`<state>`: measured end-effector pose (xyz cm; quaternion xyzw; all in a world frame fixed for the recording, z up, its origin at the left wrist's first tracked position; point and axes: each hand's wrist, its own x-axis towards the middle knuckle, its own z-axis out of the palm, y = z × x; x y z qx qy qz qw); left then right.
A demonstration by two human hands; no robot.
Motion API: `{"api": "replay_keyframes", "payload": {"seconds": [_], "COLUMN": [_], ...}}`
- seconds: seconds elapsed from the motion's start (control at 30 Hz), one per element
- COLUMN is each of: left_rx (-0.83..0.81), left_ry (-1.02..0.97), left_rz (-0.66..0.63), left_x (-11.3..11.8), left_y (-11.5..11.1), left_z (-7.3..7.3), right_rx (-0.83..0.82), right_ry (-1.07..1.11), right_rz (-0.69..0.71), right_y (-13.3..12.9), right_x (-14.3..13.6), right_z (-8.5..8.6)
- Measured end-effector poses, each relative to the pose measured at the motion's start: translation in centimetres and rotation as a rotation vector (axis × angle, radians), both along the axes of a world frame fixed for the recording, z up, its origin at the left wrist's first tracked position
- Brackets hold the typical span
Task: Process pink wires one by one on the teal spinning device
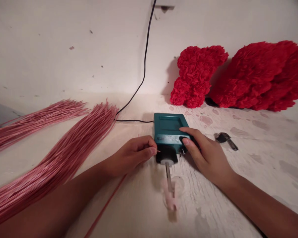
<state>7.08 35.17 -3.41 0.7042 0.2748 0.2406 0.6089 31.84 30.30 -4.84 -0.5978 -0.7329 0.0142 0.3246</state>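
A small teal electric machine [172, 124] sits on the table, with a black block and a metal shaft [168, 173] pointing toward me from its front. Pale pink material [171, 196] at the shaft's outer end is blurred. My left hand [137, 153] pinches a thin pink strand [109, 200] between thumb and forefinger, its tip showing beside the black block and its length trailing down toward me. My right hand [206, 153] grips the machine's right front corner, forefinger on top and thumb at the front by the dark switch area; its other fingers are mostly hidden.
Two bundles of pink strands, one nearer [72, 155] and one farther [42, 117], lie at the left. Red artificial flowers stand in a smaller bunch [196, 76] and a larger mass [265, 76] against the wall. Keys [225, 139] lie at right. A black cord [145, 59] runs up the wall.
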Motion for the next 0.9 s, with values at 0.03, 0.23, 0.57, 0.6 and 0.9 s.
{"api": "replay_keyframes", "payload": {"seconds": [0.03, 0.23, 0.57, 0.6, 0.9], "left_rx": [0.003, 0.027, 0.052, 0.055, 0.069], "left_ry": [0.004, 0.014, 0.026, 0.030, 0.042], "left_rz": [-0.003, 0.001, 0.014, 0.014, 0.022], "left_x": [0.00, 0.07, 0.09, 0.10, 0.15], "left_y": [0.02, 0.10, -0.03, -0.06, -0.06], "left_z": [-0.01, 0.07, 0.11, 0.15, 0.29], "right_rx": [-0.001, -0.012, 0.007, 0.012, 0.016], "right_ry": [0.002, 0.018, 0.020, 0.020, 0.027], "right_rz": [0.001, 0.005, 0.007, 0.009, 0.015], "right_y": [0.00, 0.01, 0.04, 0.06, 0.07], "right_x": [0.00, -0.09, -0.03, -0.03, -0.07], "right_z": [0.00, 0.05, -0.05, -0.07, -0.11]}}
